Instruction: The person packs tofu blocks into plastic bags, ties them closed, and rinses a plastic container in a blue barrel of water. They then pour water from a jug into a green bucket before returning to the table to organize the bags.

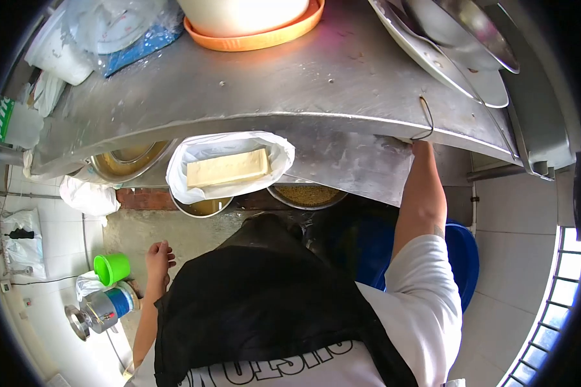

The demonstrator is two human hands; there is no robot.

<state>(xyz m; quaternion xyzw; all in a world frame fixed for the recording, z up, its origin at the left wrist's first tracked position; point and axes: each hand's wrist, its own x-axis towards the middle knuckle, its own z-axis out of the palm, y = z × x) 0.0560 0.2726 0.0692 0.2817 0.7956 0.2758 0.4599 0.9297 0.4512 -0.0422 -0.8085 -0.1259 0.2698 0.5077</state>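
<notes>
My left hand (160, 263) hangs low at my left side, its fingers loosely curled with nothing visible in them. My right forearm (426, 187) stretches forward to the metal counter (271, 90). The wrist meets the counter's front edge, and the fingers are hidden beneath it. On top of the edge, just above that wrist, lies a thin dark wire loop (430, 119). A metal sheet (355, 161) sits below the counter, left of my right arm. In front of me, a pale rectangular block (229, 168) rests in a container lined with a white plastic bag (281, 151).
An orange dish (255, 42) under a white pot, a large plate (455, 74) and a metal bowl (461, 29) stand on the counter. Metal basins (306, 205) sit below. A blue tub (461, 258) is right of me; a green bucket (112, 268) is at left.
</notes>
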